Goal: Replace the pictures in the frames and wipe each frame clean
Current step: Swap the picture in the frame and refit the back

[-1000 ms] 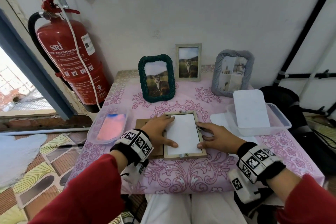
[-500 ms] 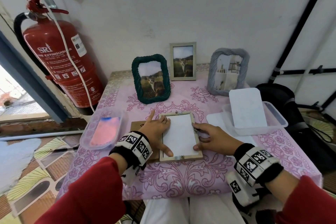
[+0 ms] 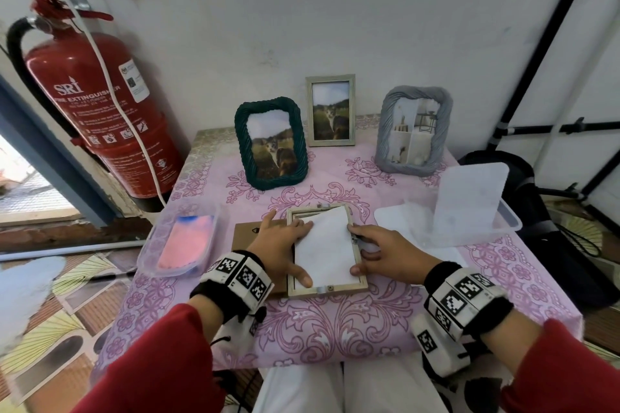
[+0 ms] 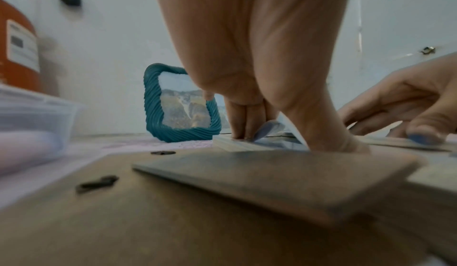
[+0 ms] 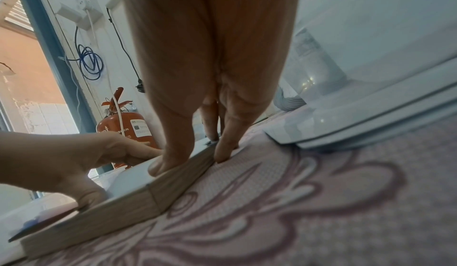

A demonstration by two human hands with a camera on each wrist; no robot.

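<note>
Head view: we look down from above toward 12 o'clock. Wrist views sit low, close at counter (image 3: 335, 329) level; all share the wooden frame (image 3: 360, 288).

Bare cloth in front, clutter on three sides

The worktop (image 3: 335, 329) lies open near its front edge; a green frame (image 3: 271, 143), lidded tub (image 3: 179, 240) and clear container (image 3: 469, 228) block the rest.

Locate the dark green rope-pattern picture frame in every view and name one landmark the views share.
Head: the green frame stands upright at the back of the table, left of centre.
Left wrist: the same frame stands mid-picture, partly hidden by the left hand.
Right wrist: not in it.
Shared landmark: the red fire extinguisher, at the left edge and behind the hands.
</note>
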